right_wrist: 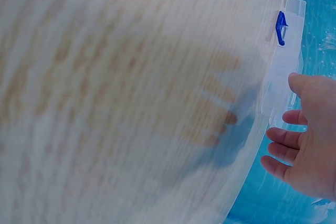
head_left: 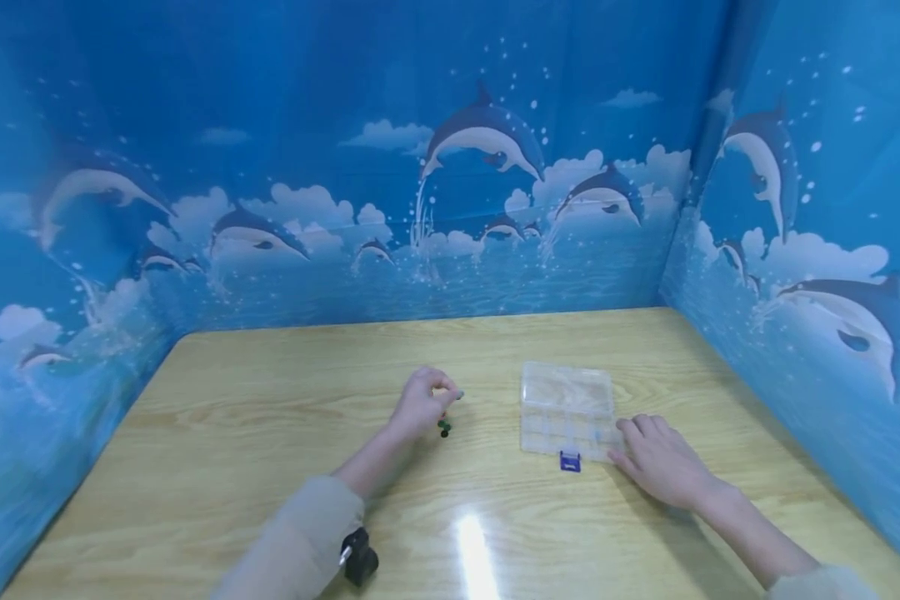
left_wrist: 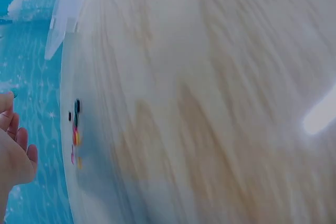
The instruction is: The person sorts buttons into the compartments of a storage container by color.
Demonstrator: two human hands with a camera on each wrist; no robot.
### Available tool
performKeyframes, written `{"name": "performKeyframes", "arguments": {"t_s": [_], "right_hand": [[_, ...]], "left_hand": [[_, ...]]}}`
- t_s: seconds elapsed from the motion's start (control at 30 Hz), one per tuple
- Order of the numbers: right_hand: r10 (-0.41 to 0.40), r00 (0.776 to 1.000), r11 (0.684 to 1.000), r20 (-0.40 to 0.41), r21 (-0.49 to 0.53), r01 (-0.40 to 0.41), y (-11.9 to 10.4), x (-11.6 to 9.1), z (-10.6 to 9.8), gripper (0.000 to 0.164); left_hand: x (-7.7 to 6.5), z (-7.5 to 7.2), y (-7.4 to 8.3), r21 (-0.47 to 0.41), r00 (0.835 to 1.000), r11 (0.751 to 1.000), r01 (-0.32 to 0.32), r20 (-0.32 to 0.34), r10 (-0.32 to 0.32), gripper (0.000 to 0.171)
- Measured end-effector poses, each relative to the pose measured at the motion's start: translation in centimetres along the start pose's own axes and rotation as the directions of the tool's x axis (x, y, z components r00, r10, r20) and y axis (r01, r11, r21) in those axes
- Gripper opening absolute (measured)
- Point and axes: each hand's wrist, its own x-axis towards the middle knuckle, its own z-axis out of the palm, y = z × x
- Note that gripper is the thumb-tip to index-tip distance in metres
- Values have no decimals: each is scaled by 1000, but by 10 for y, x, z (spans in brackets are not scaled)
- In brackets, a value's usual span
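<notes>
My left hand (head_left: 418,405) is raised over the table, thumb and forefinger pinching a small dark green piece (head_left: 461,395) whose kind I cannot tell. Below it lies a little cluster of small colored pieces (head_left: 445,427); in the left wrist view black, green, red, yellow and pink show among the pieces (left_wrist: 77,136). To the right stands a clear plastic compartment box (head_left: 567,423) with its lid (head_left: 567,387) lying back, away from me, and a blue latch (head_left: 570,462) at the front. My right hand (head_left: 662,462) is at the box's right side, fingers loosely extended, fingertips right at the edge.
The wooden table (head_left: 270,400) is bounded at the back and sides by a blue curtain (head_left: 330,167) printed with dolphins. A black device (head_left: 359,557) sits at my left sleeve. A bright light reflection lies on the table's front part.
</notes>
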Motion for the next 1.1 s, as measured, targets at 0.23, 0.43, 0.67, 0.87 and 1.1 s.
{"name": "performKeyframes", "arguments": {"t_s": [0.23,0.43,0.67,0.87,1.1], "right_hand": [[-7,1000,1000,-1,-3,7,0,1,1,41],[-3,1000,1000,-6,-3,3,1,0,1,41],[7,1000,1000,0,1,-7,0,-1,-1,41],[1,1000,1000,-2,-6,-1,0,0,-1,42],[1,1000,1000,-1,-5,-1,-1,0,-2,42]], "left_hand": [[0,10,14,-10,997,998,-62,48,62,9],[4,24,27,-10,993,994,-106,58,107,8],[8,42,40,-37,986,992,-118,114,122,9],[8,56,52,-24,983,995,-101,153,103,7],[12,72,60,-2,977,991,-137,164,135,8]]}}
